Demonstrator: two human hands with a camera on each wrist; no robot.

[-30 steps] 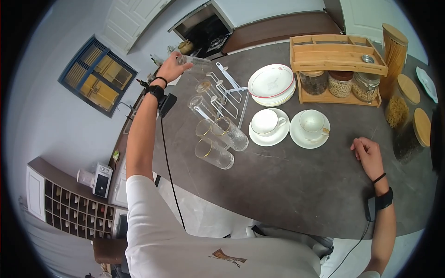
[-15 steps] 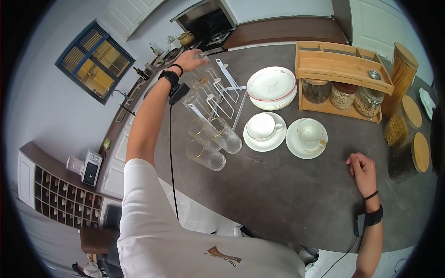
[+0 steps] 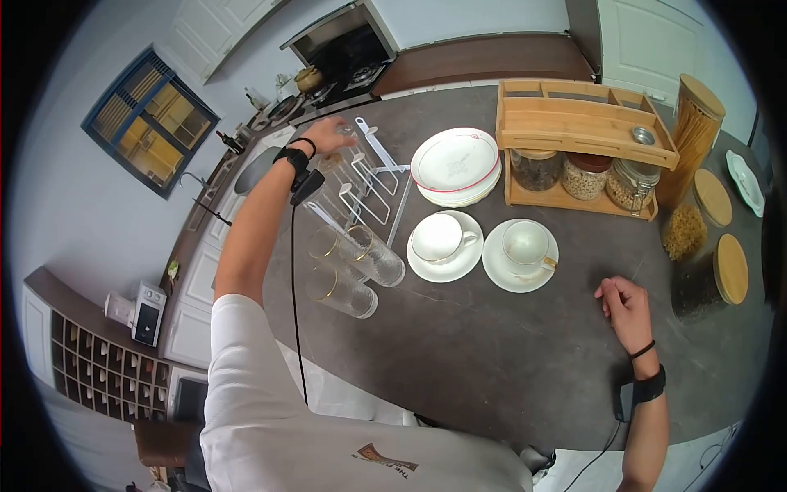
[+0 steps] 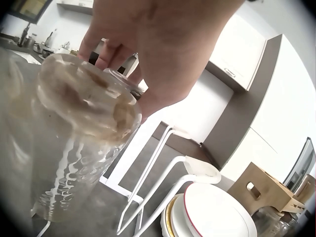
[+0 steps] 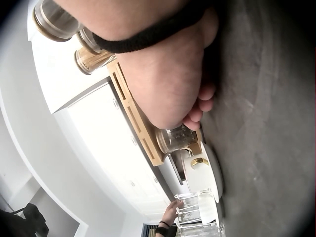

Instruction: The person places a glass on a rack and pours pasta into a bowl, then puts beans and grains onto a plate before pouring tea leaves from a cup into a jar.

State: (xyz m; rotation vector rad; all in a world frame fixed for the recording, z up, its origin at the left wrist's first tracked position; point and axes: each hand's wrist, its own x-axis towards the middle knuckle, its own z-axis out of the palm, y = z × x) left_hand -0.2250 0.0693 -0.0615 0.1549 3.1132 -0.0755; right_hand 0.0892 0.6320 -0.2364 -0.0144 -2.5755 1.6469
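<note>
At the far end of a white wire rack [image 3: 373, 211], my left hand [image 3: 326, 135] grips a clear glass [image 3: 350, 139], partly hidden by the hand. In the left wrist view the fingers of that hand [image 4: 165, 47] curl around the held glass [image 4: 121, 80], behind a nearer upside-down glass [image 4: 84, 106] that hides part of it. The rack's white wires [image 4: 170, 165] stand beside them. My right hand [image 3: 630, 316] rests idle on the grey table with its fingers loosely curled, holding nothing; the right wrist view shows this hand [image 5: 163, 81] too.
Gold-rimmed glasses [image 3: 377, 258] stand at the rack's near end. Right of the rack are stacked plates [image 3: 455, 160] and two cups on saucers [image 3: 520, 279]. Behind them stands a wooden shelf [image 3: 582, 123] with jars. Lidded jars [image 3: 709, 275] stand at the right. A black cable [image 3: 296, 328] hangs from my left wrist.
My left hand has brought the glass from beyond the rack down to its far end, and the glass has turned from lying sideways toward upright. My right hand stays resting on the table.
</note>
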